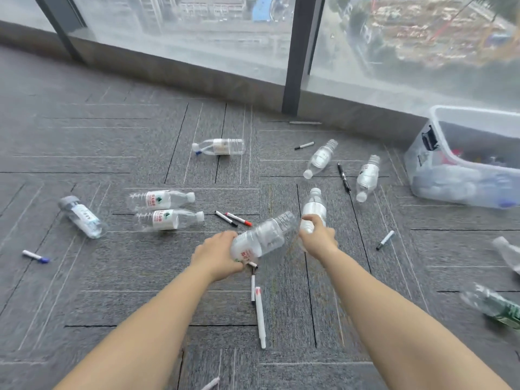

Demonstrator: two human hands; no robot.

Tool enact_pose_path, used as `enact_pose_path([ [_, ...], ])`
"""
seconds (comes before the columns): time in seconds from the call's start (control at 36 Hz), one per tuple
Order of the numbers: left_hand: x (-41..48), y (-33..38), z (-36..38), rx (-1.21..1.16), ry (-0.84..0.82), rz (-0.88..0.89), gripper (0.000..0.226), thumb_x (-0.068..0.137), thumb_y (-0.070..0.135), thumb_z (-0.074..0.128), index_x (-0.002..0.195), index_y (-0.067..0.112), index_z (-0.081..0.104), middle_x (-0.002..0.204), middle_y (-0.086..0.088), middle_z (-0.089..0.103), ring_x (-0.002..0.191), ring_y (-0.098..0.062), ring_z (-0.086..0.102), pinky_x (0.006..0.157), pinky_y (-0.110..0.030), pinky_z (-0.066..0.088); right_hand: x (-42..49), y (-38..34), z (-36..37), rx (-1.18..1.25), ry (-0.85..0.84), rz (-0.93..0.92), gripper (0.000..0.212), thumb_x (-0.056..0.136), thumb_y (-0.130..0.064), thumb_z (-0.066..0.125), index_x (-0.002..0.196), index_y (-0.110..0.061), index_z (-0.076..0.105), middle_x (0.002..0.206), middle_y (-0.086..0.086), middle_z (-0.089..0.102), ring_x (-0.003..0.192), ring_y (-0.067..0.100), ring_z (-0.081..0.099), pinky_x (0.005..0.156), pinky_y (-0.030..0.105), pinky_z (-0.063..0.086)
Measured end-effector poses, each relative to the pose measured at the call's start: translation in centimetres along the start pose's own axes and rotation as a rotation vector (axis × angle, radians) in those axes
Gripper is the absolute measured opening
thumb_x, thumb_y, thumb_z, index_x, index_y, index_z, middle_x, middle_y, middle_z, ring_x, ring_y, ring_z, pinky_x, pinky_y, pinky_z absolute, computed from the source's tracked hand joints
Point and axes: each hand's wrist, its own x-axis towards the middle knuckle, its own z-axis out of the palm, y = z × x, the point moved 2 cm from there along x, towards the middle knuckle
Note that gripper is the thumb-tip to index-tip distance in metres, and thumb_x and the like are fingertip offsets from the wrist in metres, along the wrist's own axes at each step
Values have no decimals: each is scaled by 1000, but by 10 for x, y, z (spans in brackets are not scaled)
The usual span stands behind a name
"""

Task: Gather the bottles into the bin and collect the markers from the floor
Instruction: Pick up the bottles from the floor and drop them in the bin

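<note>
Clear bottle (264, 235) clasped in left hand (216, 256) grip; right hand (319, 235) grip curled round second bottle (314, 206).

Ten bottles outside one bin, seven markers and one pen on the floor.

Two bottles are held: the left-held bottle (261, 237) in the left hand (216, 257), the right-held bottle (313, 206) in the right hand (319, 239). Eight lie on the floor (84, 136): the grey-capped bottle (81, 216), the upper red-labelled bottle (161, 199), the lower red-labelled bottle (168, 219), the blue-capped bottle (218, 146), two white-capped bottles (320, 159) (367, 178), the right-edge bottle (509, 251) and the green-labelled bottle (495, 305). More fill the bin (422, 153), too blurred to count. Markers: blue-capped marker (36, 256), red-capped marker (238, 219), black-capped marker (226, 218), far marker (304, 145), right marker (385, 240), thin marker (253, 288), long marker (260, 316). One black pen (344, 177).
</note>
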Motion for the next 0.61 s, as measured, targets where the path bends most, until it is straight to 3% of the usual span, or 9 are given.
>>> enact_pose_path([
  [0.06,-16,23,-35,-142,3,-10,57,64,58,69,113,37,48,109,11,60,98,-17,60,84,-38,51,-26,-23,-32,38,0,-13,35,94,-37,38,127,-46,41,130,15,34,107,39,47,91,42,45],
  [0.11,-35,50,-72,-288,-8,2,53,64,59,72,107,37,50,101,13,62,91,-13,62,81,-37,53,-55,-45,-69,115,-2,-26,34,93,-37,36,126,-46,41,128,14,36,103,37,50,93,47,47],
  [0.22,-77,113,-156,-606,-62,13,43,71,46,77,104,34,54,100,11,65,92,-11,63,87,-39,54,-120,-90,-157,367,-5,-47,34,96,-33,37,129,-39,40,130,13,42,84,22,52,69,31,44],
  [0.31,-107,165,-218,-739,-77,27,47,74,49,72,113,29,55,106,7,65,94,-12,63,81,-35,53,-168,-114,-230,629,21,15,34,96,-28,42,129,-34,38,132,7,45,105,27,52,78,34,47],
  [0.39,-136,220,-276,-821,-121,29,43,82,44,67,116,22,54,110,1,65,96,-16,63,79,-35,52,-214,-128,-300,817,34,137,33,93,-30,50,123,-27,38,123,4,47,98,26,53,61,28,48],
  [0.5,-175,298,-343,-888,-209,21,52,80,47,69,119,16,52,108,-4,67,97,-24,66,90,-46,53,-269,-137,-386,909,82,235,38,92,-34,54,124,-22,38,108,2,49,83,22,55,62,29,48],
  [0.61,-217,375,-391,-867,-286,78,38,87,41,62,112,18,46,102,-2,61,83,-17,58,73,-34,49,-313,-146,-464,982,155,250,39,91,-35,57,122,-19,39,105,3,50,81,20,55,62,28,47],
])
